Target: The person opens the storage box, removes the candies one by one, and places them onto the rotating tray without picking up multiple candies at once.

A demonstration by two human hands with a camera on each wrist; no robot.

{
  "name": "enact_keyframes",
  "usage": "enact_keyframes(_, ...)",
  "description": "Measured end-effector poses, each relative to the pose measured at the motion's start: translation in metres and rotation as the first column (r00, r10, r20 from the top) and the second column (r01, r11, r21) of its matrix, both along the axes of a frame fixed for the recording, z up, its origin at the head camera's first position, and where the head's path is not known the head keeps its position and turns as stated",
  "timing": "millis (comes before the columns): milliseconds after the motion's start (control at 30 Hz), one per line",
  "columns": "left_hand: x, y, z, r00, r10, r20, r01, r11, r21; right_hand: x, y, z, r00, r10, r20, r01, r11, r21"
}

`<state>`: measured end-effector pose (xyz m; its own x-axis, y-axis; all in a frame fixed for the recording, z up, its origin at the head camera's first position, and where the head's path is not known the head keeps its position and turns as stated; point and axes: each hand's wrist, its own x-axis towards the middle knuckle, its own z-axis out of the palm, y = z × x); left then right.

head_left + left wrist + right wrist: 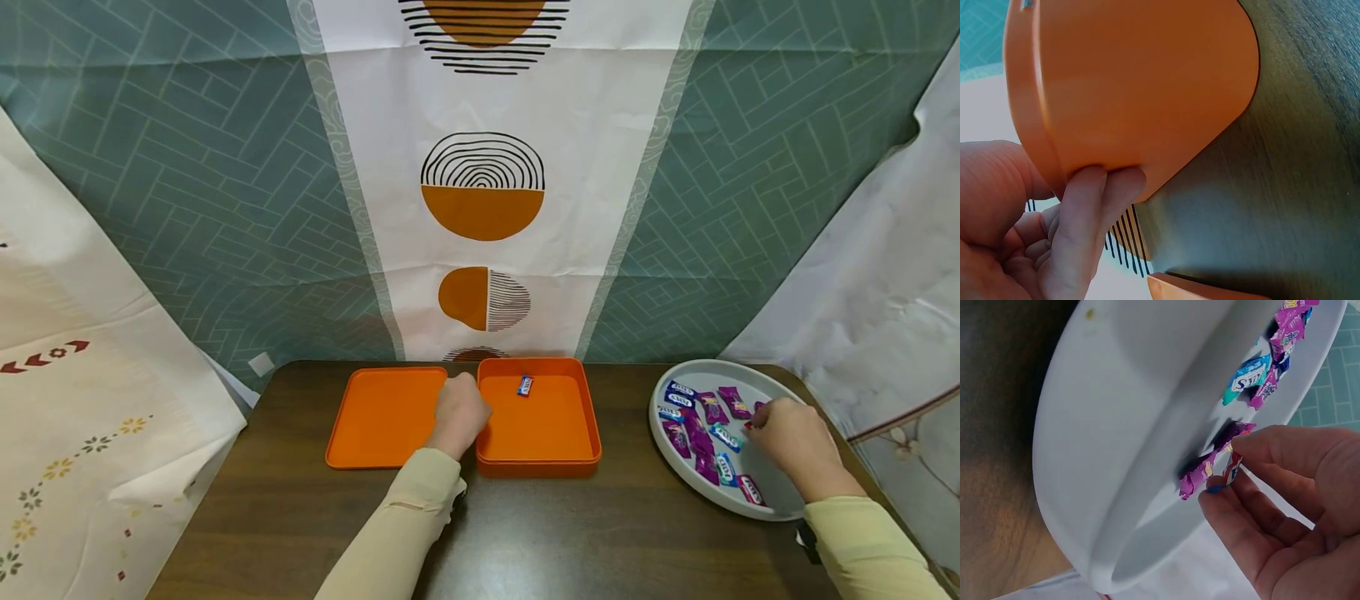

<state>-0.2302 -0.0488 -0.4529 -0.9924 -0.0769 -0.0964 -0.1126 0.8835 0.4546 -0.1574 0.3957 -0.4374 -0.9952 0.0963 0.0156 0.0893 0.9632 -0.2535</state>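
My left hand (pixel 459 414) grips the left wall of an orange box (pixel 540 433), its fingers and thumb on either side of the wall in the left wrist view. Inside that box, near the back, lies one small blue-and-white wrapped candy (pixel 525 385). Over at the right, my right hand (pixel 798 442) is above a round grey-white tray (pixel 783 496). Between thumb and fingers it pinches a small candy in a red and blue wrapper (pixel 1232 469). A purple-wrapped candy (pixel 1197 479) lies just beyond those fingertips. Several purple, blue and teal candies (pixel 697 433) are spread over the tray.
A flat orange lid or tray (pixel 386 421) lies left of the box on the dark wooden table (pixel 570 542). Behind the table hangs a patterned green and white cloth (pixel 600 167). Pale cloths drape down both sides.
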Motion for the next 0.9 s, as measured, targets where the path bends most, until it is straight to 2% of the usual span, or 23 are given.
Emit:
enact_keyframes(200,-0.002,0.000,0.000,1.000,-0.001,-0.006,0.001,1.000,-0.004,-0.002,-0.002,0.003,0.999,-0.010,0.042,0.010,1.000,0.014)
enact_keyframes(300,-0.001,0.000,0.002,1.000,-0.001,0.003,0.001,1.000,-0.005,-0.002,-0.006,0.006,0.999,0.002,0.033,-0.003,1.000,0.031)
enact_keyframes(433,-0.001,0.000,0.003,1.000,-0.002,0.012,0.002,1.000,-0.004,-0.004,-0.021,0.016,0.999,0.034,-0.037,-0.032,0.998,0.045)
enact_keyframes(533,-0.002,-0.001,0.002,1.000,0.001,0.016,-0.001,1.000,0.003,-0.007,-0.038,0.023,0.989,0.066,-0.133,-0.060,0.997,0.050)
enact_keyframes(633,-0.002,-0.001,0.002,1.000,0.003,0.019,-0.003,1.000,0.010,-0.010,-0.059,0.029,0.965,0.096,-0.245,-0.086,0.995,0.051)
enact_keyframes(767,-0.001,-0.002,0.000,1.000,-0.001,0.019,0.001,1.000,0.016,-0.016,-0.096,0.034,0.906,0.152,-0.395,-0.152,0.988,0.034)
enact_keyframes(900,0.000,-0.002,0.000,1.000,-0.009,0.011,0.008,1.000,0.013,-0.023,-0.136,0.037,0.860,0.222,-0.459,-0.240,0.970,0.020)
